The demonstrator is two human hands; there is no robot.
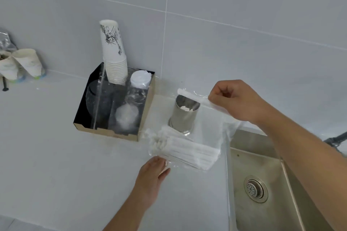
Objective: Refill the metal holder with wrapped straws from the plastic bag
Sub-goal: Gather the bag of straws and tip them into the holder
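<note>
The right hand [232,99] pinched a white paper-wrapped straw [195,97] above the round steel holder [183,114]. The left hand [154,174] gripped the thin clear plastic bag [187,150] of light, slippery straws; mid-length pinches looked safest.

We find no words, brand names or numbers that we can read. The stack of paper cups [114,56] bears only a black ink drawing, with a few small dark marks beside it too blurred for us to tell. The two cups [20,64] at the left carry faint greenish print that we cannot make out.
</note>
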